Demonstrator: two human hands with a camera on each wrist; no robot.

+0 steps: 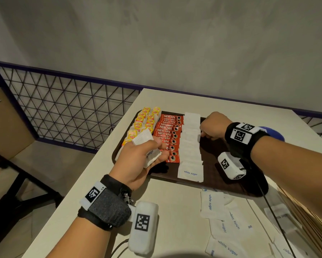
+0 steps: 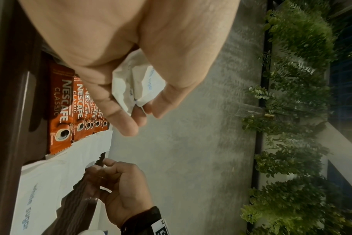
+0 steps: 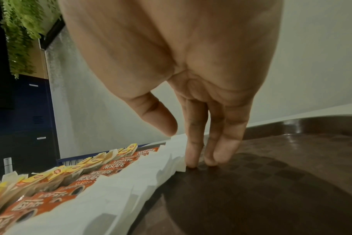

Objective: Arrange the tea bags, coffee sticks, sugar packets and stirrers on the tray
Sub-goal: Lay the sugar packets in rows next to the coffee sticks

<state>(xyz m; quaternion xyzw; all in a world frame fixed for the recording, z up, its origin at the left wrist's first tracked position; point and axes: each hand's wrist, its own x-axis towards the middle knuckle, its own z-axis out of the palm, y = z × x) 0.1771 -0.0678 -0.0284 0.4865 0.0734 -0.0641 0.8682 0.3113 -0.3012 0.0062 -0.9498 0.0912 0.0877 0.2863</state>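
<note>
On the tray (image 1: 229,175), her right hand (image 1: 213,125) presses straight fingers (image 3: 193,152) beside the sugar row (image 1: 190,146); at nine o'clock, left hand (image 1: 137,161) grips spare sugar packets (image 1: 147,146).

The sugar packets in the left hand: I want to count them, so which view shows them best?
The left wrist view: the held sugar packets sit close, layered edges visible under the left hand. The head view shows them smaller, partly covered by fingers. The right wrist view misses them.

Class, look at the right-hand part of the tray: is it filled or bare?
Bare. Beside the row of sugar packets, the tray shows only its dark surface, where the right hand rests its fingertips.
</note>
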